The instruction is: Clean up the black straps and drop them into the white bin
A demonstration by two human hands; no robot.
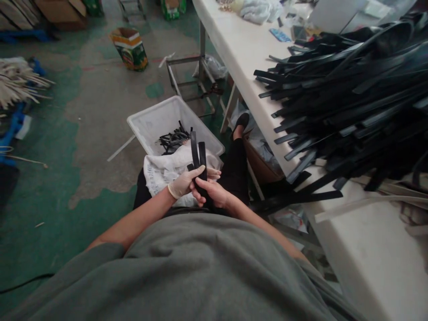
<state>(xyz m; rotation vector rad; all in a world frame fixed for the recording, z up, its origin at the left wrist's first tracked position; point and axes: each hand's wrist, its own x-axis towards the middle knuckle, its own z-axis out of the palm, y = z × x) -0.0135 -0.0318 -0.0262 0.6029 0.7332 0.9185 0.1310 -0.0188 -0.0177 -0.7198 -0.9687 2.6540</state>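
Over my lap, several black flat strips (194, 149) stand up between my hands, bent or bundled together. My left hand (183, 182), in a thin whitish glove, is closed around them, its thumb pressing from the front. My right hand (216, 192) looks bare and grips the lower part of the same strips, its thumb close to the left one. A white cloth (160, 171) with dark print lies across my lap under the hands. Just beyond it, a white plastic bin (147, 122) holds short black pieces (174, 139).
To my right, a white table (234, 40) carries a large pile of long black strips (347, 93), some jutting past its edge. A metal frame (190, 82) stands beyond the bin. A green carton (132, 51) is on the floor. Pale strips (20, 82) lie at far left.
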